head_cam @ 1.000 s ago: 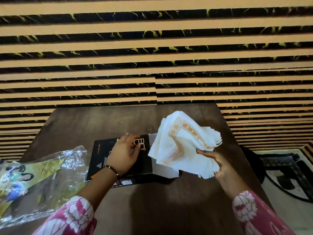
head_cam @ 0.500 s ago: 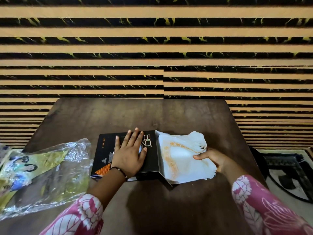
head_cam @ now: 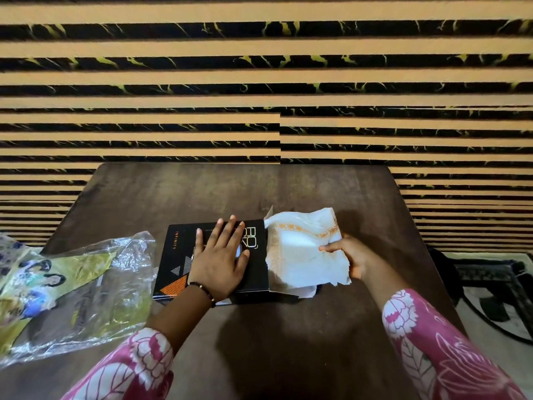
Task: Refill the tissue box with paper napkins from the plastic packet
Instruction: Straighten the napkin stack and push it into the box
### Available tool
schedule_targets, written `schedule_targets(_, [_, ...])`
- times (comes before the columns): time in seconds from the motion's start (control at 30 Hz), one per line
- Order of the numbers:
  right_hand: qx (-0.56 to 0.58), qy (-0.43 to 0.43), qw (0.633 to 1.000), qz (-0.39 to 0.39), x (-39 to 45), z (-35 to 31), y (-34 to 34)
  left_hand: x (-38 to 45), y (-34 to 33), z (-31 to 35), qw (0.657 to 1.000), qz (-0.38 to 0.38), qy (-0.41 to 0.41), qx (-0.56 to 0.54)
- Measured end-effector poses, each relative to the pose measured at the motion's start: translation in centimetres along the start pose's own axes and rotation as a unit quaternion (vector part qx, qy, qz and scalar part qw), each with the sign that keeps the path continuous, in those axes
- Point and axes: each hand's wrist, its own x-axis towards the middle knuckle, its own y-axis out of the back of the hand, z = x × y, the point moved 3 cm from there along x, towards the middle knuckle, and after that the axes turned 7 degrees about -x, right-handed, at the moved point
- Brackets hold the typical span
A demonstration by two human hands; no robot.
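The emptied plastic packet lies slack at the left of the tabletop, while the left hand, which a second ago curled at the box's edge, now presses flat with its grip released and fingers spread on the black tissue box. At the box's open right end the stack of paper napkins, earlier raised in the air, has come down against the opening. The right hand pinches that stack, palm turned inward, so loading looks just underway.

a home room: wooden table, striped wall panelling, patterned rug.
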Motion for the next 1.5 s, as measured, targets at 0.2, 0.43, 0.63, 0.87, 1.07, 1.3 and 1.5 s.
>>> schedule_targets(0.2, [-0.023,-0.013,0.999,-0.030,0.2,0.2,-0.6,0.1,0.1,0.1,1.000,0.004,0.003,-0.005])
schedule_targets(0.43, [-0.057,-0.029,0.998,-0.007,0.0,1.6,1.0,0.1,0.1,0.1,1.000,-0.002,0.005,-0.006])
schedule_targets(0.63, [-0.038,-0.009,0.999,0.001,-0.1,1.3,0.5,0.1,0.2,0.1,1.000,0.003,0.003,-0.010])
schedule_targets(0.87, [-0.052,0.018,0.998,0.004,0.3,0.0,-0.8,0.1,0.2,0.1,1.000,0.013,-0.002,-0.025])
schedule_targets(1.07, [-0.083,0.006,0.996,-0.012,-0.1,-0.2,-0.3,0.1,0.1,0.0,1.000,0.009,0.000,-0.022])
schedule_targets(1.3, [-0.094,0.036,0.995,-0.006,-1.2,-1.3,-0.6,0.1,0.4,-0.1,0.999,0.005,-0.006,-0.038])
schedule_targets(1.5, [-0.113,0.089,0.989,-0.032,-6.3,-3.7,3.6,0.3,2.9,2.8,0.986,-0.008,-0.040,-0.164])
